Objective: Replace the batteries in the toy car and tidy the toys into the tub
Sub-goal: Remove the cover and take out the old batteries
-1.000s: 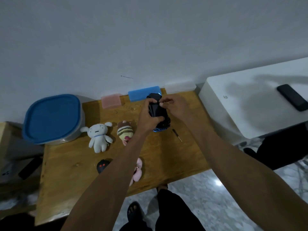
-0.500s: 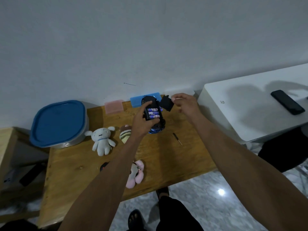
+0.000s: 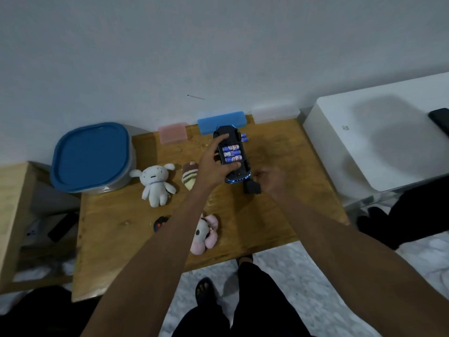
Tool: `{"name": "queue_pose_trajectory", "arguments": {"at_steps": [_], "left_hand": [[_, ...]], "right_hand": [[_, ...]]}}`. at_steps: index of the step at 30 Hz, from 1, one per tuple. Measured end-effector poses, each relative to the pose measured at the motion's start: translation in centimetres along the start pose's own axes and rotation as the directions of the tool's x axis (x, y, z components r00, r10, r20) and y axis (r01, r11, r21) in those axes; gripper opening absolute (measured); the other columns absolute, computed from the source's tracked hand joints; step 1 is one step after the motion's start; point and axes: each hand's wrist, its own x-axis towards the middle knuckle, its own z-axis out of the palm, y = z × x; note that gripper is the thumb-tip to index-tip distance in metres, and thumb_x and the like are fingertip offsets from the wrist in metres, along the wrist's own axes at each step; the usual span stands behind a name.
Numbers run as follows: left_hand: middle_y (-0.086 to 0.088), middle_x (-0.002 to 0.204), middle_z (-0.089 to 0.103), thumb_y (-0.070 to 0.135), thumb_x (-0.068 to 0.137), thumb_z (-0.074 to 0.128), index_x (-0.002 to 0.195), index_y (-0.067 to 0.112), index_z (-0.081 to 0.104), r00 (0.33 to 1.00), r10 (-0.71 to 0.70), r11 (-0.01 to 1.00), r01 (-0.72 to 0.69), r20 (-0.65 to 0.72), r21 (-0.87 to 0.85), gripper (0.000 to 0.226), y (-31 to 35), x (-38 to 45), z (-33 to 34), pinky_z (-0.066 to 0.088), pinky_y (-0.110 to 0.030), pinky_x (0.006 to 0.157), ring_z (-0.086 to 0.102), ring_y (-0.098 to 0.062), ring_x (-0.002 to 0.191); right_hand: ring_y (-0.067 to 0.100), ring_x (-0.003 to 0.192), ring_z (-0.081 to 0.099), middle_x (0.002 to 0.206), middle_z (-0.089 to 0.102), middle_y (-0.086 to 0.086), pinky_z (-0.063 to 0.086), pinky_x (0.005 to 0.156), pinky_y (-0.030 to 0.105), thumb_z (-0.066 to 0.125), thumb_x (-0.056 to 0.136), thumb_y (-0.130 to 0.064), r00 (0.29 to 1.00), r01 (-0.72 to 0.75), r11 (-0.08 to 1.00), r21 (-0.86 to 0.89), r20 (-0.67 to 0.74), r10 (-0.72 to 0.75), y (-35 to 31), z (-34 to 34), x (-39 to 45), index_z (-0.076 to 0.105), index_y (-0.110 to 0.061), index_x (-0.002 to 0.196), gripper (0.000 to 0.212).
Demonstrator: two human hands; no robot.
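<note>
My left hand (image 3: pixel 213 166) grips the black toy car (image 3: pixel 239 171), held upside down above the wooden table (image 3: pixel 279 215). Its battery bay is open and shows three blue batteries (image 3: pixel 232 153). My right hand (image 3: pixel 271 178) is low beside the car, its fingers on the top of the black battery cover (image 3: pixel 252 187), which touches the table. Two loose batteries (image 3: pixel 244 137) lie behind the car. The tub (image 3: pixel 121 183) with a blue lid (image 3: pixel 92 155) stands shut at the table's back left. A white plush (image 3: pixel 158 184), a striped plush (image 3: pixel 189 178) and a pink plush (image 3: pixel 205 235) lie on the table.
A small black toy with red dots (image 3: pixel 160 223) lies by my left forearm. Pink (image 3: pixel 173 133), blue (image 3: pixel 221 121) and clear (image 3: pixel 274 115) boxes line the wall. A white cabinet (image 3: pixel 379 147) with a black phone (image 3: pixel 441 120) stands right, a wooden stool (image 3: pixel 14 210) left.
My right hand lifted the battery cover off the car, exposing the batteries, then carried it down to the table right of the car. My left hand kept hold of the car.
</note>
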Motion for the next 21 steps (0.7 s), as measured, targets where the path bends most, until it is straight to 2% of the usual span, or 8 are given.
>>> {"name": "queue_pose_trajectory", "arguments": {"at_steps": [3,5,7,10,13,15,17,21], "left_hand": [[0.011,0.125,0.055,-0.001,0.072,0.086,0.143,0.023,0.050,1.000,0.004,1.000,-0.004,-0.003,0.018,0.084,-0.2,0.2,0.0,0.054,-0.012,0.078,0.061,0.011,0.102],[0.009,0.127,0.054,-0.003,0.072,0.086,0.144,0.019,0.049,1.000,0.009,1.000,-0.008,-0.004,0.028,0.084,-0.5,0.4,0.0,0.052,-0.010,0.077,0.059,0.018,0.100],[0.005,0.128,0.054,-0.003,0.071,0.086,0.143,0.019,0.050,1.000,0.002,0.999,-0.002,-0.002,0.032,0.083,-0.6,0.7,0.0,0.054,-0.012,0.079,0.059,0.018,0.100],[0.016,0.124,0.055,0.001,0.071,0.087,0.141,0.023,0.052,1.000,-0.021,0.999,0.021,-0.003,0.026,0.081,-0.9,1.0,0.1,0.059,-0.024,0.085,0.060,0.015,0.101],[0.016,0.124,0.056,0.001,0.071,0.087,0.140,0.023,0.053,1.000,-0.018,0.999,0.018,-0.008,0.028,0.079,-1.0,1.2,0.2,0.058,-0.022,0.086,0.059,0.013,0.105],[0.009,0.129,0.055,-0.001,0.071,0.086,0.140,0.022,0.054,1.000,0.001,1.000,-0.001,-0.013,0.029,0.080,-1.0,1.5,0.2,0.058,-0.023,0.088,0.059,0.006,0.110],[0.005,0.134,0.054,-0.002,0.071,0.086,0.141,0.022,0.054,1.000,0.014,1.000,-0.014,-0.017,0.021,0.080,-0.9,1.8,0.3,0.058,-0.026,0.091,0.060,-0.005,0.112],[0.008,0.130,0.056,-0.004,0.072,0.084,0.142,0.020,0.054,0.999,0.034,0.999,-0.034,-0.018,0.018,0.080,-0.6,2.4,0.8,0.058,-0.029,0.092,0.061,-0.010,0.111]], "right_hand": [[0.030,0.099,0.069,0.101,0.075,0.015,0.053,0.086,0.035,0.074,0.085,-0.012,0.999,-0.037,0.998,-0.050,0.005,0.037,0.6,1.3,0.2,0.076,-0.008,0.099,0.016],[0.031,0.097,0.069,0.099,0.075,0.014,0.053,0.084,0.034,0.072,0.085,-0.013,1.000,-0.028,0.996,-0.086,-0.007,0.027,0.7,1.8,0.5,0.076,-0.010,0.099,0.015],[0.033,0.094,0.069,0.097,0.075,0.015,0.055,0.081,0.035,0.070,0.085,-0.013,1.000,-0.011,0.994,-0.108,-0.014,0.010,1.0,2.1,0.8,0.076,-0.012,0.098,0.014],[0.035,0.093,0.069,0.097,0.074,0.015,0.058,0.080,0.041,0.068,0.086,-0.016,1.000,-0.018,0.988,-0.151,-0.010,0.016,1.5,2.3,0.9,0.076,-0.015,0.100,0.016],[0.032,0.093,0.069,0.099,0.075,0.013,0.056,0.076,0.035,0.067,0.088,-0.016,0.999,-0.036,0.992,-0.118,-0.034,0.032,0.9,2.1,1.0,0.077,-0.014,0.103,0.018],[0.026,0.094,0.069,0.102,0.075,0.010,0.051,0.074,0.028,0.065,0.091,-0.013,0.992,-0.032,0.999,-0.036,-0.124,0.027,-0.4,1.3,1.4,0.076,-0.012,0.106,0.018],[0.017,0.094,0.068,0.105,0.074,0.005,0.052,0.079,0.027,0.066,0.094,-0.018,0.978,0.040,0.987,0.156,-0.209,-0.007,-2.6,0.0,1.8,0.074,-0.012,0.108,0.016],[0.020,0.088,0.073,0.100,0.074,0.003,0.063,0.075,0.041,0.070,0.092,-0.031,0.992,0.105,0.867,0.487,-0.115,-0.055,-7.5,-3.2,2.7,0.067,-0.023,0.093,0.009]]}}
